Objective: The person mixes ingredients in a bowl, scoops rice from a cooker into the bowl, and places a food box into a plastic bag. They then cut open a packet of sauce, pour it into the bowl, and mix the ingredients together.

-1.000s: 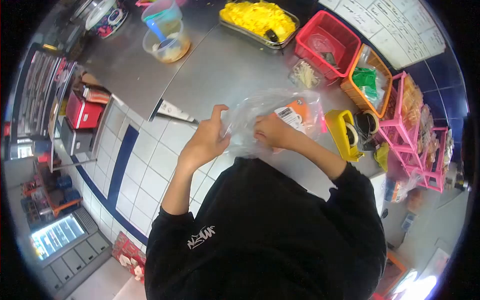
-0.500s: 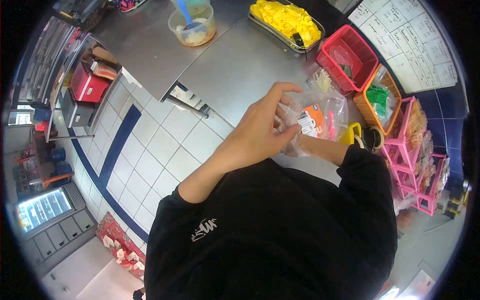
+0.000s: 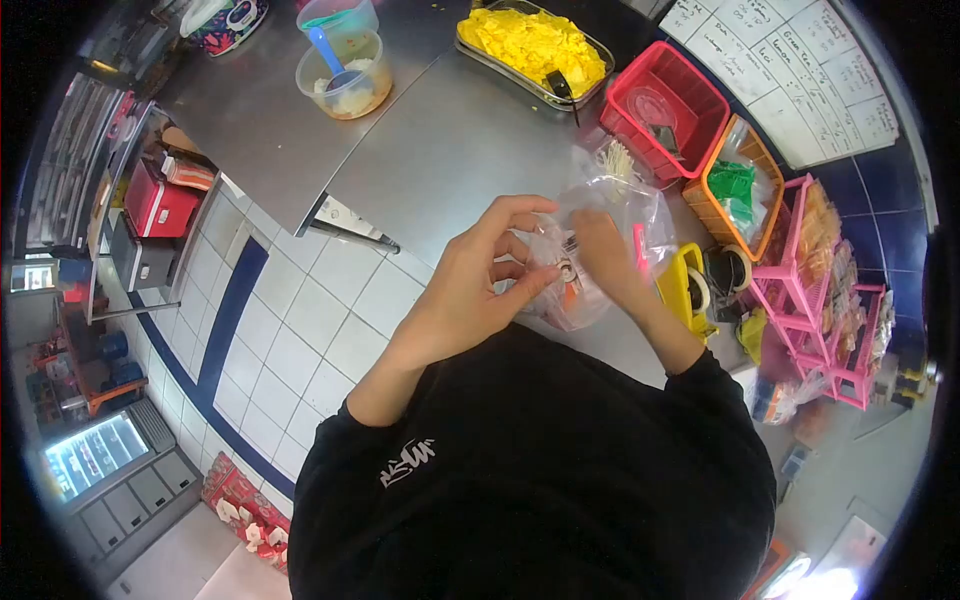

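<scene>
A clear plastic bag (image 3: 572, 312) is between my two hands, with an orange and white printed piece showing through it. My left hand (image 3: 478, 272) is curled around the bag's left side, its thumb pressed against the plastic. At the bag's upper right, my right hand (image 3: 603, 250) is closed, knuckles up. Its fingertips are hidden, so I cannot see what they grip. Just beyond it lies more clear plastic (image 3: 652, 205), with a pink strip (image 3: 640, 247) beside my right wrist.
A tray of yellow food (image 3: 535, 50) and a tub with a blue scoop (image 3: 352, 98) stand at the back. To the right are a red basket (image 3: 705, 100), an orange basket (image 3: 768, 190), a yellow tape holder (image 3: 683, 285) and a pink rack (image 3: 800, 320). A steel counter (image 3: 410, 190) lies beneath.
My right hand has come into sight above the bag; before, only its forearm showed past my left thumb. The orange print has shifted down and left. The camera view has shifted too.
</scene>
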`<move>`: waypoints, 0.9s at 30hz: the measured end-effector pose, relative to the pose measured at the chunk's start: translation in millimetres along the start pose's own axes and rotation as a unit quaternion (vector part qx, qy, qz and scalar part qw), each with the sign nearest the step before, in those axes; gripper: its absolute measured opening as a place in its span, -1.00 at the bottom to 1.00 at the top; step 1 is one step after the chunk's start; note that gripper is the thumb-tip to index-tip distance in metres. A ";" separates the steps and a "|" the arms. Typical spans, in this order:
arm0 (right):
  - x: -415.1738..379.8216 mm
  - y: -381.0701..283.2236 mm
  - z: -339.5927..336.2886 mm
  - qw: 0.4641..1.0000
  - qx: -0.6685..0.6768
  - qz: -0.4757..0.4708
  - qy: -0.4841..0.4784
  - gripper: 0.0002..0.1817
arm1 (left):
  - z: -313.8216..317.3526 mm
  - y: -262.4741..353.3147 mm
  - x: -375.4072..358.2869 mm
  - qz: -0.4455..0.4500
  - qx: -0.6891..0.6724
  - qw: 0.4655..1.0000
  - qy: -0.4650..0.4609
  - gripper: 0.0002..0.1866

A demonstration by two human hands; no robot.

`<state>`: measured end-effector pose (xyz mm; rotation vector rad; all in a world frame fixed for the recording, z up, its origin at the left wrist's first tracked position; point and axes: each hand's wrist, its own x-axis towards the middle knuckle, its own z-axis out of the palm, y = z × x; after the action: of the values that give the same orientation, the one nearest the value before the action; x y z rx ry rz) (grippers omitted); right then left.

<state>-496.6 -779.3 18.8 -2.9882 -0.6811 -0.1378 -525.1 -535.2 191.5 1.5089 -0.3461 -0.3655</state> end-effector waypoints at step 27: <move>-18.3 -18.8 -203.6 0.916 -0.244 -0.099 -0.302 -0.69 | -63.5 50.0 43.6 0.163 0.459 0.873 -0.021 -0.62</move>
<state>-535.7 -789.0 220.1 -3.4331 -1.1552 0.7513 -457.0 -496.0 239.1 2.3185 -0.8816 0.0718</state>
